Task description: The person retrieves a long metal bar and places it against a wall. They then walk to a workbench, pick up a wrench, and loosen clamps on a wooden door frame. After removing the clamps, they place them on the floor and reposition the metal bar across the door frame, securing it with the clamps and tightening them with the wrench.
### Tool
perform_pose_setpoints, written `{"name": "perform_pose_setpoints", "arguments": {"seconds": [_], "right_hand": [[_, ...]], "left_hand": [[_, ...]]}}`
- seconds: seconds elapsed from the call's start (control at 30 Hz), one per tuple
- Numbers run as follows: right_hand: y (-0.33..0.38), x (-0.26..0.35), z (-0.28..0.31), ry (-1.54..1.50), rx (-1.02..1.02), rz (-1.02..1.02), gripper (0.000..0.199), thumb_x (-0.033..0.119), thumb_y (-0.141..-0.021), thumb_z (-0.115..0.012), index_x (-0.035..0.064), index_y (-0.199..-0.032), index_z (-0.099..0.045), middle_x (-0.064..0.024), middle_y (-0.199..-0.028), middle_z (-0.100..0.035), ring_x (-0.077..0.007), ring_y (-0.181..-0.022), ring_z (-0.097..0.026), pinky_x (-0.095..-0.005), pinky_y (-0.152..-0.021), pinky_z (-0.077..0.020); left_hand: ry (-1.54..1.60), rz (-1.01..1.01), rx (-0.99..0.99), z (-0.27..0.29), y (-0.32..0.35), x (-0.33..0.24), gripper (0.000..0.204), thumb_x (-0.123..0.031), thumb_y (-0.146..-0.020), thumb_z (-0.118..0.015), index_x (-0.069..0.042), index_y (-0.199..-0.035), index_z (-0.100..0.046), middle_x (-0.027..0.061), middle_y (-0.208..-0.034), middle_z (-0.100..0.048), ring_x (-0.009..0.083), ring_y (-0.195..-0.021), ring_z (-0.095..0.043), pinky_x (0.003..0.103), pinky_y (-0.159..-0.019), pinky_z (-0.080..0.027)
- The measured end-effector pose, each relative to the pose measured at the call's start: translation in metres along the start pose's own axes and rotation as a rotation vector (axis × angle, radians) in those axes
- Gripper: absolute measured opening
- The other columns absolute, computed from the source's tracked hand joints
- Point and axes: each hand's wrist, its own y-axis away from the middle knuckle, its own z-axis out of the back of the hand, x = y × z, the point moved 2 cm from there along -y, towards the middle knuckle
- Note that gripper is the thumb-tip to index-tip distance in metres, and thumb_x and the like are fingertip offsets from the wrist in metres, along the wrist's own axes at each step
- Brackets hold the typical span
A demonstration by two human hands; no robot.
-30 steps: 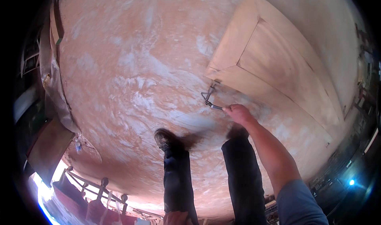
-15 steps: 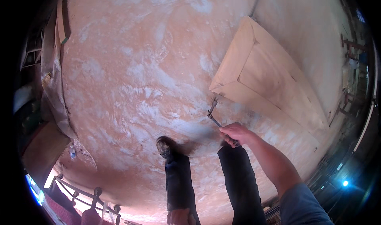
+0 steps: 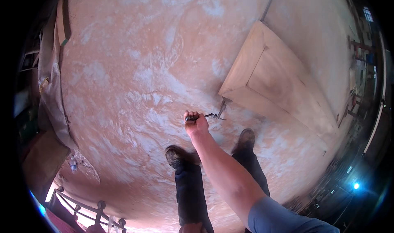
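Observation:
My right hand (image 3: 196,122) is closed round the dark handle of a metal wrench (image 3: 210,115). The wrench's far end meets a short metal fitting (image 3: 223,106) that sticks out from the near corner of a pale wooden panel (image 3: 279,77). The panel has a mitred border. At the lower edge my left hand (image 3: 192,228) rests by my left thigh, cut off by the picture, its fingers hidden.
Beneath me is a reddish floor (image 3: 135,89) smeared with white. My shoes (image 3: 174,156) stand below the panel's corner. Plastic sheeting (image 3: 53,85) hangs along the left, with a small bottle (image 3: 73,163) under it. Metal railing (image 3: 99,210) stands at the lower left.
My right hand has swung left and a little up with the wrench handle, away from my right leg. The wrench now lies nearly sideways from the fitting. My left hand stays low.

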Motion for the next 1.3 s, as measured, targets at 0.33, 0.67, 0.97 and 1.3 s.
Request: {"name": "perform_pose_setpoints", "arguments": {"seconds": [0.33, 0.67, 0.97, 1.3], "right_hand": [[0.032, 0.082, 0.114, 1.097, -0.044, 0.043, 0.031, 0.033, -0.096, -0.058, 0.0067, -0.108, -0.049, -0.0113, -0.079, -0.060, -0.0222, -0.060, -0.059, -0.0382, -0.050, -0.0490], [0.009, 0.219, 0.075, 2.025, 0.033, 0.070, 0.025, 0.025, -0.091, -0.060, 0.0009, -0.095, -0.062, -0.0124, -0.072, -0.065, -0.0196, -0.055, -0.062, -0.0340, -0.050, -0.0500], [0.039, 0.266, 0.011, 2.707, 0.299, 0.368, 0.029, 0.029, -0.086, -0.061, 0.0004, -0.088, -0.065, -0.0191, -0.078, -0.065, -0.0361, -0.068, -0.059, -0.0423, -0.067, -0.0496], [0.076, 0.112, 0.040, 0.394, -0.127, -0.300, 0.020, 0.009, -0.094, -0.048, 0.0072, -0.074, -0.046, -0.0062, -0.063, -0.045, -0.0177, -0.055, -0.045, -0.0341, -0.051, -0.0391]], "left_hand": [[-0.004, -0.002, 0.006, -0.001, -0.002, 0.000, 0.025, -0.010, -0.079, -0.064, -0.002, -0.102, -0.065, 0.0158, -0.096, -0.065, 0.0352, -0.092, -0.061, 0.048, -0.086, -0.048], [-0.049, 0.013, 0.088, -0.011, -0.012, -0.016, 0.025, -0.009, -0.079, -0.065, -0.003, -0.103, -0.065, 0.0154, -0.096, -0.065, 0.0350, -0.093, -0.061, 0.047, -0.088, -0.048], [-0.065, -0.003, 0.067, -0.024, -0.017, -0.032, 0.025, -0.009, -0.078, -0.064, -0.003, -0.103, -0.065, 0.0152, -0.095, -0.065, 0.0354, -0.091, -0.061, 0.048, -0.084, -0.049], [-0.051, 0.024, 0.048, -0.027, -0.020, -0.043, 0.023, -0.009, -0.079, -0.063, -0.002, -0.100, -0.066, 0.0152, -0.092, -0.064, 0.0341, -0.089, -0.061, 0.047, -0.084, -0.048]]}}
